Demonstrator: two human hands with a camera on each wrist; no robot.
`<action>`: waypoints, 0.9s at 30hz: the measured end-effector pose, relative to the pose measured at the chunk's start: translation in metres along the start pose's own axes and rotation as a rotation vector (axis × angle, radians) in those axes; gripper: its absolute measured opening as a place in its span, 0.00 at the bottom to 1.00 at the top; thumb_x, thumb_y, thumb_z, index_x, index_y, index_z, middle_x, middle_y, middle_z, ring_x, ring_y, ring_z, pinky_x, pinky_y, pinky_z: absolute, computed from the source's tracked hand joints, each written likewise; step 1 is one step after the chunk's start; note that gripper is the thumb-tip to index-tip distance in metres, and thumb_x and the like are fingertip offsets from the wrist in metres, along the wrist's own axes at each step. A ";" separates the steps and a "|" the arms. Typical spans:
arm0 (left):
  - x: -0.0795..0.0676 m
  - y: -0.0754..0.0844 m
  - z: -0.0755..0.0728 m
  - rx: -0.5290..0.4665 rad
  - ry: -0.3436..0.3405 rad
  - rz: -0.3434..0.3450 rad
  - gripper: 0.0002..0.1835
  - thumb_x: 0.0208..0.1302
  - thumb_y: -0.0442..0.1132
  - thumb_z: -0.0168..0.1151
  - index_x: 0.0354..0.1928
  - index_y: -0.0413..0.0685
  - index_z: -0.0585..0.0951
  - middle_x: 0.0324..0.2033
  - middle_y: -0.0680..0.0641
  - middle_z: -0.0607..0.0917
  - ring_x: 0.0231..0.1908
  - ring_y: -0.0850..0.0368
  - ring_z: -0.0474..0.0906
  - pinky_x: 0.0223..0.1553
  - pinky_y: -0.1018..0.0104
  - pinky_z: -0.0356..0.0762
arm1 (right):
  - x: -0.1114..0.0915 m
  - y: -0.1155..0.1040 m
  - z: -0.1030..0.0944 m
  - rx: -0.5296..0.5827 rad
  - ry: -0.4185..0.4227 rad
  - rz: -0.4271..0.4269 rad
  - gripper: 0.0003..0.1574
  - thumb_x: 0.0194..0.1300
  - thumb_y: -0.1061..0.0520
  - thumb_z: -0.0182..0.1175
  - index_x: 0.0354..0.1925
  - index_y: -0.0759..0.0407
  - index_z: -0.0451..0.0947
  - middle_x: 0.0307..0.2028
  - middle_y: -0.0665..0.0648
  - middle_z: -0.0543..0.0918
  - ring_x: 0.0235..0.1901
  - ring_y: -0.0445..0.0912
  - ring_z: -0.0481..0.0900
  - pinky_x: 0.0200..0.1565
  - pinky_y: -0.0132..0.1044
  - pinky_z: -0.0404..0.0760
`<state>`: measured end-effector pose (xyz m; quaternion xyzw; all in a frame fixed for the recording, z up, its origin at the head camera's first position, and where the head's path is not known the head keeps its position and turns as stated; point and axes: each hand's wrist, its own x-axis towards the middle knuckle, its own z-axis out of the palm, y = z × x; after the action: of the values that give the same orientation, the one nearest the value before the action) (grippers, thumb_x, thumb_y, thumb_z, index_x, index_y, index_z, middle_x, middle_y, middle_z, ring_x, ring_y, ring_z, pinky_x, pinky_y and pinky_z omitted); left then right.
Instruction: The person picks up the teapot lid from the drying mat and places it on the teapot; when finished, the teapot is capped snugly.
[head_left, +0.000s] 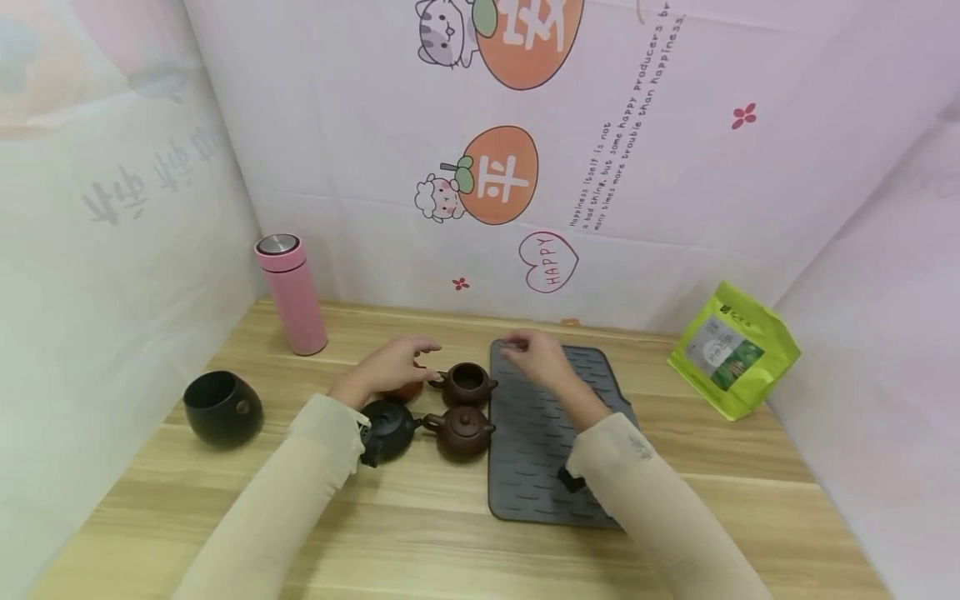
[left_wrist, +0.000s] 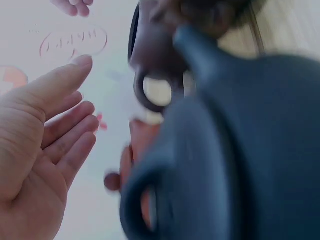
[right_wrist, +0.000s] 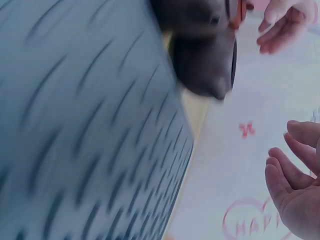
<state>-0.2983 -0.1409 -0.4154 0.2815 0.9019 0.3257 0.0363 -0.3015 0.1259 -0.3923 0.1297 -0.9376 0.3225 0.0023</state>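
Observation:
My left hand (head_left: 393, 365) hovers over the teapots, thumb and fingers apart with nothing between them. In the head view its fingertips are close to the handle of a lidless dark brown teapot (head_left: 467, 387). Under this hand, partly hidden, is a reddish teapot (head_left: 406, 392). Beside my left wrist sits a black lidded teapot (head_left: 387, 432), large and blurred in the left wrist view. A brown lidded teapot (head_left: 460, 435) stands in front of the lidless one. Above the grey ridged mat (head_left: 528, 467) is my right hand (head_left: 542, 358), its fingers loosely bent and holding nothing.
At the left are a black cup (head_left: 223, 412) and, behind it, a pink thermos (head_left: 295, 300). A green tea pouch (head_left: 735, 350) leans at the back right. Printed cloth (head_left: 360, 167) walls in the wooden table (head_left: 390, 533).

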 end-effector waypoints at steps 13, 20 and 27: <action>0.027 0.017 0.027 0.036 -0.106 -0.048 0.31 0.63 0.41 0.68 0.65 0.34 0.71 0.61 0.38 0.74 0.62 0.43 0.68 0.61 0.51 0.67 | -0.031 0.085 -0.044 0.005 0.044 0.070 0.17 0.69 0.58 0.60 0.53 0.66 0.80 0.49 0.65 0.81 0.51 0.59 0.77 0.52 0.54 0.75; 0.029 0.013 0.035 0.016 -0.099 -0.064 0.33 0.61 0.41 0.70 0.64 0.32 0.71 0.60 0.37 0.74 0.61 0.42 0.69 0.60 0.51 0.68 | -0.043 0.120 -0.045 0.005 0.044 0.098 0.17 0.67 0.60 0.62 0.50 0.70 0.80 0.46 0.67 0.82 0.47 0.60 0.78 0.47 0.53 0.77; 0.032 0.006 0.041 0.035 -0.095 -0.047 0.31 0.58 0.41 0.73 0.60 0.32 0.75 0.56 0.37 0.77 0.58 0.43 0.72 0.58 0.53 0.71 | -0.055 0.134 -0.043 0.012 -0.020 0.135 0.19 0.63 0.60 0.65 0.49 0.72 0.79 0.43 0.67 0.82 0.44 0.60 0.79 0.43 0.51 0.79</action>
<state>-0.3126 -0.0973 -0.4401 0.2759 0.9110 0.2953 0.0821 -0.2845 0.2664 -0.4439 0.0693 -0.9422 0.3264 -0.0296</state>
